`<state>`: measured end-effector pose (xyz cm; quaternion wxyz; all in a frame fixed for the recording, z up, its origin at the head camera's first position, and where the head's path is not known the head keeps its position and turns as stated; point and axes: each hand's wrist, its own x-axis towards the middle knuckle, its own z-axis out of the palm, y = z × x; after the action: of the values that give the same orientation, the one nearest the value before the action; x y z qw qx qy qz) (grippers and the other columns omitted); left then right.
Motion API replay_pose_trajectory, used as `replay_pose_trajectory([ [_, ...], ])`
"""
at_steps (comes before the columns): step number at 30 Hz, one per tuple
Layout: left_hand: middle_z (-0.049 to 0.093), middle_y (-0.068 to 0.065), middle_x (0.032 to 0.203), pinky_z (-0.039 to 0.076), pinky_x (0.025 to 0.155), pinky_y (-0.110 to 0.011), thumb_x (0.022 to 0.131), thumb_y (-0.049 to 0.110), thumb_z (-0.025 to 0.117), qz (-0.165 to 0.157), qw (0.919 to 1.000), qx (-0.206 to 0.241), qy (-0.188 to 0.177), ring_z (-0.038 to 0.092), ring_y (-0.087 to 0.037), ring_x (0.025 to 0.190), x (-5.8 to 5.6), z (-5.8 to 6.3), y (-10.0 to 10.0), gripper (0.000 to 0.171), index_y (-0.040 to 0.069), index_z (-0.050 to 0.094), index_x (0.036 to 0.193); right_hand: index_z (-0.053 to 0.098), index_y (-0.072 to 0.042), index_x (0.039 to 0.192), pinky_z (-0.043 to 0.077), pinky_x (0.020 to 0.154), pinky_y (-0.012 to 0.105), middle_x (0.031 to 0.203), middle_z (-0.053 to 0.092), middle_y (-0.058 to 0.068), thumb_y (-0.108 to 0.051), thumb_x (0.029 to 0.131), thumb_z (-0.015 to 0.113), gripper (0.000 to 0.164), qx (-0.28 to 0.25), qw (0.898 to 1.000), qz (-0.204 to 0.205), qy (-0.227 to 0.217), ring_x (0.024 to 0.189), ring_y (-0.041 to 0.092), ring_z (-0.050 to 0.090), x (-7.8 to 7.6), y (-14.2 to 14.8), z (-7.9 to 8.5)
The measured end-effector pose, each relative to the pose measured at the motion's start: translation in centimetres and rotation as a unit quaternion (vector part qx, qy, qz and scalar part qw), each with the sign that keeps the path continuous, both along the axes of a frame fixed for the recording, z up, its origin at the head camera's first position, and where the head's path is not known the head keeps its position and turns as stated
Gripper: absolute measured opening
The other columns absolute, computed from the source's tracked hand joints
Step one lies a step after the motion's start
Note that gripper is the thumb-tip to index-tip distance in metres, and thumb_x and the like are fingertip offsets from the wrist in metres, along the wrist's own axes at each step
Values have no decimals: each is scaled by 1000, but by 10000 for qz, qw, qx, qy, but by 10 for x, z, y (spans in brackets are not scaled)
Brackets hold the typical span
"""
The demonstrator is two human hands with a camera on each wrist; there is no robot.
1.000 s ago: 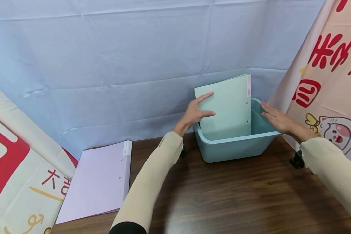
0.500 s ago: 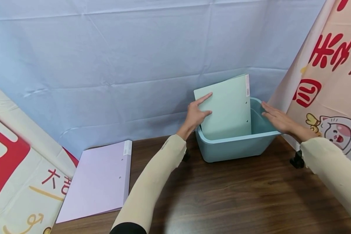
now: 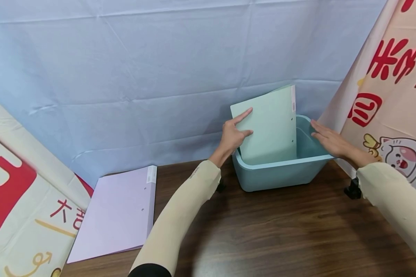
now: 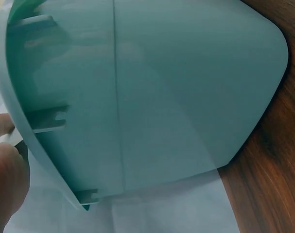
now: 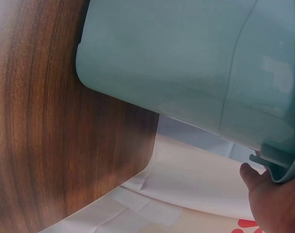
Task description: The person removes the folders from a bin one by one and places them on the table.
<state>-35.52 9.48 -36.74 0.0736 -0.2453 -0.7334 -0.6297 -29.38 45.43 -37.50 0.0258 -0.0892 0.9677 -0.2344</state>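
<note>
In the head view a pale green file folder [image 3: 268,127] stands on end in a blue-green plastic bin [image 3: 280,173], its top well above the rim and slightly tilted. My left hand [image 3: 230,136] grips the folder's left edge, with thumb and index finger spread on the front face and the other fingers hidden behind it. At the bin's right end, my right hand [image 3: 327,140] holds the rim, and a fingertip shows under the lip in the right wrist view. The left wrist view shows the bin's outer wall [image 4: 176,87] beside part of my left hand [image 4: 6,184].
A lilac file folder [image 3: 114,215] lies flat on the dark wooden table [image 3: 263,231] at the left. Behind the table hangs a pale blue cloth [image 3: 142,77]. Printed banners flank both sides, the right banner [image 3: 391,115] close to my right hand.
My left hand has shifted slightly right against the bin's end. The green folder's top right corner has moved a little left and up. The right hand stays on the rim.
</note>
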Motion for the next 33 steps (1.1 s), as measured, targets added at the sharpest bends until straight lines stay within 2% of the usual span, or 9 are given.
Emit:
replay_pose_trajectory([
  [12,59,12,151,48,110,-22,83,-12,81,-137,9989,447,80,53,1,139,4,16,-7,80,37,66,145,-6,-1,167,-1,123,74,173,-8,28,-33,117,24,66,-37,10000,-54,-63,159,52,-6,-1,1,1],
  [20,58,10,153,46,111,-21,84,-15,79,-204,9973,617,348,51,2,140,5,24,-12,79,29,64,148,-6,-3,167,0,123,74,173,-8,27,-35,117,26,68,-81,10000,-42,-29,159,52,-6,0,0,0],
  [27,57,10,154,45,113,-21,85,-16,78,-242,9947,927,362,48,3,142,10,31,-16,77,26,64,148,-9,-3,167,0,123,75,173,-10,26,-35,117,24,67,-6,9999,-84,-80,159,52,-7,0,1,-1],
  [33,58,8,154,43,114,-20,85,-15,78,-204,9924,993,700,48,3,143,14,39,-23,76,22,63,149,-9,-4,167,-1,124,73,173,-12,25,-35,117,24,67,-24,9999,-53,-112,159,51,-8,0,1,-1],
])
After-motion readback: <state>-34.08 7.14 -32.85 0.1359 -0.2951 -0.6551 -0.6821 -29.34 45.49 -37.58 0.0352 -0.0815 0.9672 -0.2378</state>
